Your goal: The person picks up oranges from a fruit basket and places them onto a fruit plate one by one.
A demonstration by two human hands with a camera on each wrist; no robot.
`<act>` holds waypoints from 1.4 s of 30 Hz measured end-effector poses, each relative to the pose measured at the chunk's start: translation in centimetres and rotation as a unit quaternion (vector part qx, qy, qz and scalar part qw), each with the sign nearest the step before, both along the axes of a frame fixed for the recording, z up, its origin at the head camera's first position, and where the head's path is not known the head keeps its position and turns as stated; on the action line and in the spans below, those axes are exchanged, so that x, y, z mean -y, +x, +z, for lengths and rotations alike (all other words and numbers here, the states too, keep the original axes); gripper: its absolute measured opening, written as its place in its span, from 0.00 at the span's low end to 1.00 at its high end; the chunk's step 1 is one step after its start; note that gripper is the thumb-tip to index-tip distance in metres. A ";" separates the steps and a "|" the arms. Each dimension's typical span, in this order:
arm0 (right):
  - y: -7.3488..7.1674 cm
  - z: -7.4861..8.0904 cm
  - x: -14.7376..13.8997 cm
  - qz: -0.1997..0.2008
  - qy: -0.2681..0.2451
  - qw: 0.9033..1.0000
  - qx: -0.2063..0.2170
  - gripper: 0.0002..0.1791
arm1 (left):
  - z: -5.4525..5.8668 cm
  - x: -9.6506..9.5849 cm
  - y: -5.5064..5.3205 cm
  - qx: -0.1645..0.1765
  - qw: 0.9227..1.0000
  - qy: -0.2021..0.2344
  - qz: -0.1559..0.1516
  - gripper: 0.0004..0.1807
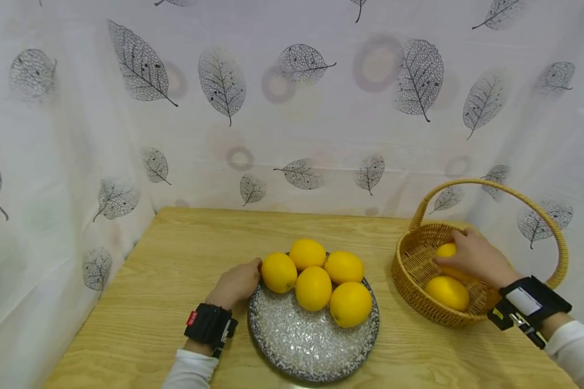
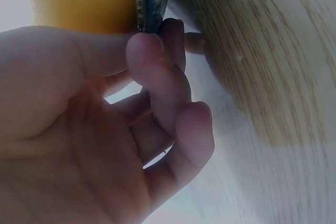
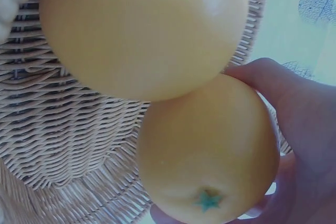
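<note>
A round speckled grey plate [image 1: 304, 348] with a dark rim holds several yellow oranges [image 1: 313, 289] on its far half. My left hand [image 1: 234, 283] pinches the plate's left rim, thumb above and fingers beneath; the left wrist view shows the edge between them, beside an orange [image 2: 84, 1]. Inside a wicker basket [image 1: 411, 294] on the right, my right hand [image 1: 482, 259] grips an orange [image 3: 210, 150] with a green star-shaped stem end. Another orange [image 1: 448, 293] lies against it, nearer to me. The fingertips behind the gripped orange are partly hidden.
The basket's tall arched handle [image 1: 530, 201] rises over my right wrist. Plate and basket stand apart on a light wooden table [image 1: 175, 254]. A white curtain [image 1: 302, 129] with leaf prints hangs behind the table and along its sides.
</note>
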State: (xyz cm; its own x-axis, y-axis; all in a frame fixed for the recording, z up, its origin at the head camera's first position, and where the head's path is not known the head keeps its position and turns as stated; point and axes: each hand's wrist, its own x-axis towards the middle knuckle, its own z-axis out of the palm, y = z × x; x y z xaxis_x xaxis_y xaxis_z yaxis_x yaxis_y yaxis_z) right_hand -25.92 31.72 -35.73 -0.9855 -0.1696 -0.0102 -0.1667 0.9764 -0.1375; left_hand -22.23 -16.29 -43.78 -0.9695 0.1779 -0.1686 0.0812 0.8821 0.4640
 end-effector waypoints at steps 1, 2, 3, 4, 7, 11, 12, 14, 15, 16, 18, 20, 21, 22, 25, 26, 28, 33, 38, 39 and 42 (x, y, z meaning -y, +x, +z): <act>0.1 0.1 0.2 -0.001 0.000 1.000 -0.002 0.44 | 0.0 0.0 0.0 0.000 1.000 0.000 0.000 0.19; 0.3 0.3 0.3 -0.004 0.002 1.000 -0.002 0.45 | 0.0 0.0 -0.1 0.001 1.000 0.000 0.001 0.19; 0.4 0.4 0.5 -0.005 0.006 1.000 -0.002 0.46 | 0.0 0.0 -0.1 -0.002 1.000 -0.001 -0.001 0.19; 0.5 0.5 0.7 -0.005 0.008 1.000 -0.002 0.47 | -0.1 0.0 -0.1 -0.003 1.000 -0.001 -0.001 0.19; 0.9 0.8 1.1 -0.005 0.014 1.000 -0.003 0.51 | -0.1 0.1 -0.1 -0.001 1.000 0.001 0.002 0.20; 1.3 1.2 1.6 -0.001 0.006 1.000 -0.010 0.50 | -0.1 0.1 -0.1 0.002 1.000 0.001 0.002 0.20; 1.4 1.3 1.8 -0.001 0.002 1.000 -0.012 0.49 | -0.1 0.1 -0.1 0.003 1.000 0.001 0.002 0.20; 1.6 1.5 2.1 0.001 -0.007 1.000 -0.017 0.47 | -0.1 0.2 -0.1 0.003 1.000 0.000 0.000 0.20; 1.7 1.6 2.3 0.002 -0.012 1.000 -0.017 0.46 | -0.1 0.2 0.0 0.004 1.000 0.000 0.000 0.20; 1.9 1.7 2.5 0.005 -0.016 1.000 -0.021 0.45 | -0.1 0.1 -0.1 0.004 1.000 -0.001 0.000 0.20; 2.2 2.0 3.0 0.012 -0.023 0.999 -0.031 0.43 | -0.2 0.1 -0.1 0.003 1.000 -0.002 -0.001 0.19; 2.5 2.3 3.7 0.019 -0.030 0.999 -0.036 0.42 | -0.2 0.2 -0.2 0.000 1.000 -0.002 -0.003 0.19; 2.7 2.5 4.1 0.023 -0.035 0.998 -0.039 0.40 | -0.2 0.2 -0.2 -0.001 1.000 -0.001 -0.003 0.19; 2.9 2.6 4.4 0.026 -0.038 0.998 -0.041 0.40 | -0.2 0.2 -0.2 -0.002 1.000 -0.001 -0.003 0.19; 3.5 2.9 5.5 0.028 -0.044 0.998 -0.034 0.41 | -0.2 0.1 -0.2 -0.001 1.000 0.000 -0.003 0.19; 3.7 3.0 5.9 0.028 -0.044 0.998 -0.031 0.42 | -0.2 0.1 -0.1 0.000 1.000 0.000 -0.001 0.19; 4.2 3.1 6.6 0.026 -0.042 0.998 -0.030 0.42 | -0.2 0.0 -0.1 0.003 1.000 0.001 -0.002 0.19; 5.5 3.7 8.7 0.034 -0.048 0.997 -0.047 0.34 | -0.2 0.0 -0.1 0.005 1.000 0.000 -0.001 0.19; 6.5 4.0 11.1 0.063 -0.050 0.994 -0.074 0.33 | -0.1 0.0 -0.1 0.001 1.000 0.000 0.000 0.19; 6.7 4.0 11.6 0.069 -0.050 0.993 -0.078 0.33 | -0.1 0.0 -0.1 0.000 1.000 0.000 -0.001 0.19; 7.1 3.8 13.1 0.081 -0.044 0.992 -0.087 0.30 | 0.1 0.0 0.0 -0.004 1.000 -0.002 -0.002 0.19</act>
State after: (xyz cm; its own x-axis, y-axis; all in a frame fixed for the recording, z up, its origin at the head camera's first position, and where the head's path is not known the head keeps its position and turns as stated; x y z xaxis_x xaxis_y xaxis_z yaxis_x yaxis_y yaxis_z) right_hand -18.87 18.62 -31.94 -0.9308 -0.3178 0.1804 -0.3486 0.9204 -0.1771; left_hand -22.28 -16.27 -43.73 -0.9701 0.1805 -0.1625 0.0876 0.8841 0.4591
